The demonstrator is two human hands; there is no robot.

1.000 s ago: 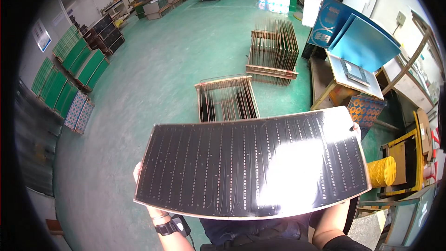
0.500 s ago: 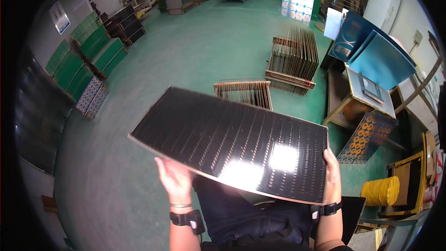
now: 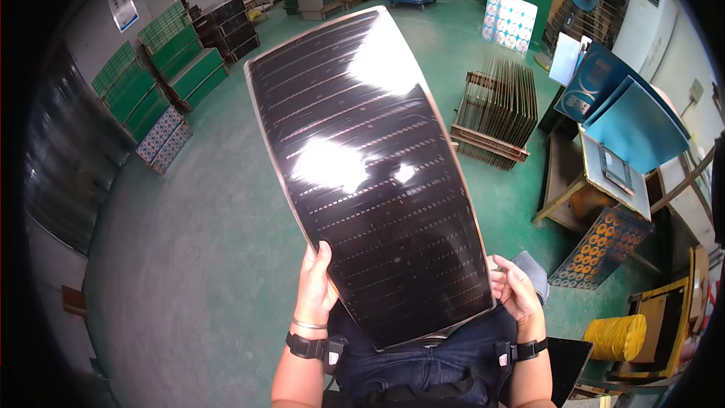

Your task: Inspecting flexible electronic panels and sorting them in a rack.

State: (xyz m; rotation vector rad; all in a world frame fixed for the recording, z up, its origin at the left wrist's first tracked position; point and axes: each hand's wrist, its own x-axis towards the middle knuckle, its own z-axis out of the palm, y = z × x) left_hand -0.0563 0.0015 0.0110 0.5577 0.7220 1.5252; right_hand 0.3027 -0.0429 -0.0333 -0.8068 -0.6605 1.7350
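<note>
A large black rectangular panel (image 3: pixel 377 234) stands lengthwise in front of me, its far end raised and tilted away. Rows of small pale dashes cross its glossy face, and bright glare hides parts of it. My left hand (image 3: pixel 316 287) is closed on the left edge, thumb on top and the other fingers mostly out of sight underneath. At the right edge, close to the near corner, my right hand (image 3: pixel 517 291) is closed, with curled fingers against the panel's side. The near end of the panel is over my lap.
To the right of the panel, a slotted rack (image 3: pixel 495 117) stands on the green floor (image 3: pixel 196 257). Beyond it are a worktable (image 3: pixel 615 162) with blue sheets, a leaning panel with orange rings (image 3: pixel 600 249) and a yellow roll (image 3: pixel 615 338). Green racks (image 3: pixel 181 64) line the left wall.
The panel has turned from crosswise to lengthwise, its far end swinging up and away. My left thumb now lies over its edge; my right hand has moved slightly toward me. The view has shifted a little.
</note>
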